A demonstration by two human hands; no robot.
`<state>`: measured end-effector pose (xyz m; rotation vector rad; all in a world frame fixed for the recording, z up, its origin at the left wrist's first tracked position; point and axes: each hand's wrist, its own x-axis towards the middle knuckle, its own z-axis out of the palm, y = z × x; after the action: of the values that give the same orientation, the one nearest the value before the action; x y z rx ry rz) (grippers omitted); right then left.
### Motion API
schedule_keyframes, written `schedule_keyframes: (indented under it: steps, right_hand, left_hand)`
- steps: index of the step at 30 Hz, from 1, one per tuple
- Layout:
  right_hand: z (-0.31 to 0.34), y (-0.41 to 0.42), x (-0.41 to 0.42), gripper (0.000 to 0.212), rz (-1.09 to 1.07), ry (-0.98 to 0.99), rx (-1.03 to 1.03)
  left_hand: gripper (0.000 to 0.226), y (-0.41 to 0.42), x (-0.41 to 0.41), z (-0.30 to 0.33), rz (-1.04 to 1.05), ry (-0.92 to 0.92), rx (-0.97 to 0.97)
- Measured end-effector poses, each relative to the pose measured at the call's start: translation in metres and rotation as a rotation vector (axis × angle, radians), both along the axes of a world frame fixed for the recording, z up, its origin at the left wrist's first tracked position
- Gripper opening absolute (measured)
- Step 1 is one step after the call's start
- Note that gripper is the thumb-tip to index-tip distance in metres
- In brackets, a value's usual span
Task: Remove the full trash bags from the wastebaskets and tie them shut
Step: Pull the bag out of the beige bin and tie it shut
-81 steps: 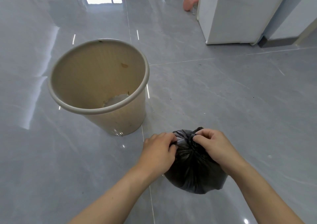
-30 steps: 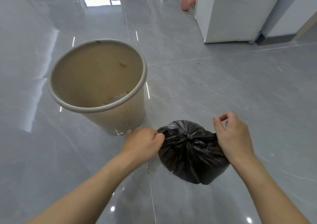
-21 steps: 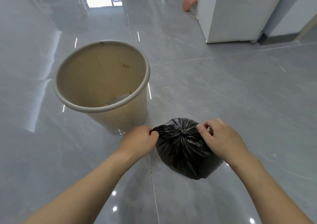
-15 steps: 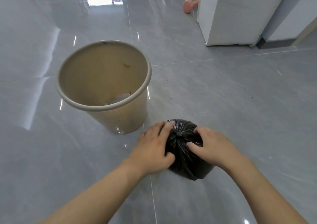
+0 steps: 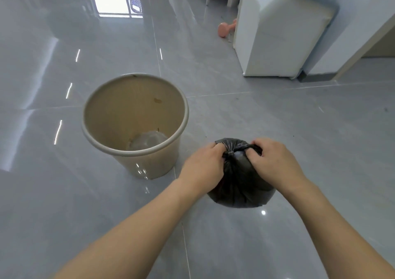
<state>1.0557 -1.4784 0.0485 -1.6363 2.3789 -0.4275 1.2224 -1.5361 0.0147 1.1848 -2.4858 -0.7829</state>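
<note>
The left hand (image 5: 204,167) and right hand (image 5: 272,161) each pinch a gathered flap of the black bag (image 5: 241,184) with curled fingers, either side of a small knot (image 5: 229,153). The bag rests on the floor (image 5: 299,129), just right of the bin (image 5: 134,118), which appears bare except for something pale at its base. Risk: uneven pulling could tear the thin film or leave the knot loose. Open floor lies right and forward; a white appliance (image 5: 275,35) stands well apart.

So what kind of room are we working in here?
Most likely a home, perhaps a utility or living area: glossy grey floor tiles, a white appliance by the wall, a pink dumbbell on the floor and a small beige wastebasket.
</note>
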Motion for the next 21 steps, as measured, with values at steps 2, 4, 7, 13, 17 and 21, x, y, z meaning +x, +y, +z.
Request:
schedule_keyframes:
  steps: [2,4,7,13,17,21]
  right_hand:
    - [0.022,-0.011,0.002,0.015,-0.033,0.016,-0.015]
    - [0.050,-0.018,0.006,0.015,-0.080,0.004,-0.013]
    - [0.108,-0.028,0.012,0.016,-0.132,-0.028,-0.004]
    - [0.273,-0.057,0.021,0.019,-0.143,-0.118,0.024]
    - [0.413,-0.065,0.027,0.016,-0.148,-0.176,0.073]
    - [0.543,-0.054,0.038,0.024,-0.152,-0.234,0.085]
  left_hand:
    - [0.017,-0.013,-0.003,0.021,0.009,0.031,0.000]
    - [0.018,-0.026,-0.004,0.049,0.025,0.043,0.011]
    - [0.019,-0.043,-0.005,0.110,0.069,0.032,0.007]
    - [0.021,-0.072,0.005,0.282,0.091,-0.053,0.025]
    - [0.017,-0.079,0.023,0.428,0.082,-0.124,-0.038]
    - [0.013,-0.058,0.044,0.563,0.093,-0.160,-0.140]
